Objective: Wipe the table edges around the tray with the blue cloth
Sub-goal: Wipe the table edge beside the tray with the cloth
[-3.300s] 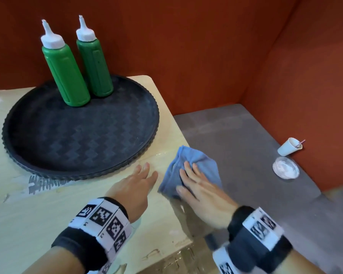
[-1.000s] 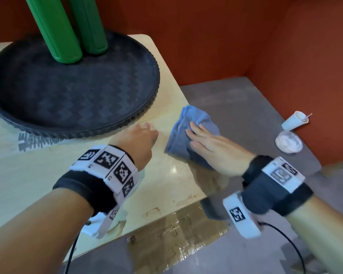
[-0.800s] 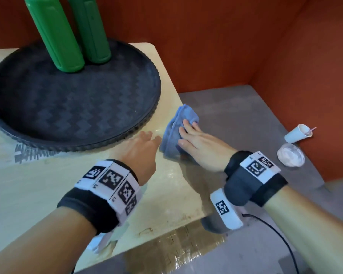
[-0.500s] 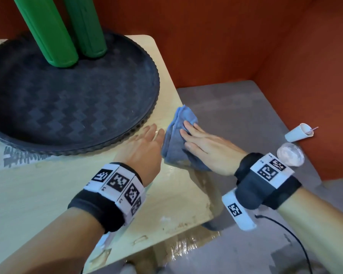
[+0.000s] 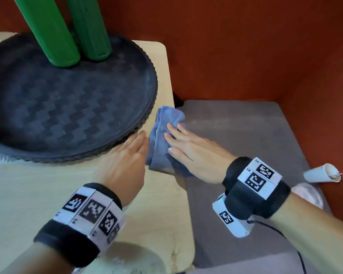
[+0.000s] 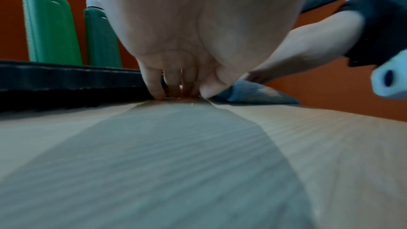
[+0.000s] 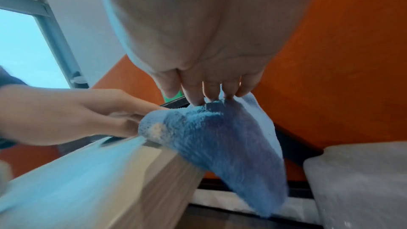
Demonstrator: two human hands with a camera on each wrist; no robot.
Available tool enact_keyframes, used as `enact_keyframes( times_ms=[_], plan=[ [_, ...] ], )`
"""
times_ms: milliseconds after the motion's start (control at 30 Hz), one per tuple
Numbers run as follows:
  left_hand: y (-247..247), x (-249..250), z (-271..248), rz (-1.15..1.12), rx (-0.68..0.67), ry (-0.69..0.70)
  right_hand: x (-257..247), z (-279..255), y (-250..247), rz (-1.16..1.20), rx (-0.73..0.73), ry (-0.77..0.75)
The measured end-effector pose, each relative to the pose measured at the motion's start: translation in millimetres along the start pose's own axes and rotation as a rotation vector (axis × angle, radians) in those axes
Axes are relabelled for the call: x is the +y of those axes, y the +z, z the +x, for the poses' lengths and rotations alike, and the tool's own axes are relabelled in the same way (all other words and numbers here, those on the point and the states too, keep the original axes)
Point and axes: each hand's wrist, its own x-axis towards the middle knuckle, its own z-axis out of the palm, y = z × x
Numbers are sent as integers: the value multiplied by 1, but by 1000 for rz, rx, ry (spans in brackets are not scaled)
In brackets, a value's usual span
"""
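Observation:
A folded blue cloth (image 5: pixel 162 139) lies over the right edge of the pale wooden table (image 5: pixel 162 204), just right of the round black tray (image 5: pixel 67 107). My right hand (image 5: pixel 186 147) presses flat on the cloth with straight fingers; in the right wrist view the blue cloth (image 7: pixel 222 138) hangs over the table edge (image 7: pixel 154 171) under the fingertips (image 7: pixel 211 97). My left hand (image 5: pixel 127 161) rests flat on the table beside the cloth, fingertips against the tray's rim. In the left wrist view the left hand (image 6: pixel 176 91) touches the table next to the tray (image 6: pixel 66 79) and the cloth (image 6: pixel 249 93).
Two green squeeze bottles (image 5: pixel 67 32) stand on the tray's far side. A grey bench seat (image 5: pixel 246 135) lies right of the table, with a tipped white paper cup (image 5: pixel 323 173) and a white lid (image 5: pixel 309 194) on it. Orange walls close in behind and right.
My right hand has slid the cloth forward along the table's right edge, closer to the tray. My left hand moved forward too, its fingertips now at the tray's rim.

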Motion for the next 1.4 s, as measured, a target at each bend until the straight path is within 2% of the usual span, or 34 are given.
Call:
enact_keyframes(
  times_ms=[100, 267, 433, 600, 667, 833, 967, 1067, 1267, 1400],
  plan=[
    [-2, 0, -1, -21, -2, -10, 8, -10, 2, -1, -35, -29],
    [-15, 2, 2, -110, -27, -72, 15, 46, -21, -11, 48, -8],
    [-13, -6, 4, -136, -72, -111, 21, 17, -9, -1, -6, -54],
    [-17, 0, 3, -145, -72, -103, 23, 53, -27, -16, 50, -16],
    [-17, 0, 4, -135, -73, -99, 17, 42, -22, -3, 52, -36],
    [-13, -9, 3, -140, -81, -81, 5, -26, 7, -10, -38, -104],
    [-13, -6, 3, -160, -58, -86, 13, 14, -8, 24, 46, -34],
    [-12, -5, 7, -139, -52, -61, 11, 47, -26, -65, 86, -16],
    [-10, -5, 6, -138, -58, -78, 6, 15, -5, 2, 34, -18],
    [-8, -5, 6, -147, -46, -75, -1, 34, -17, -41, 116, 15]
  ],
)
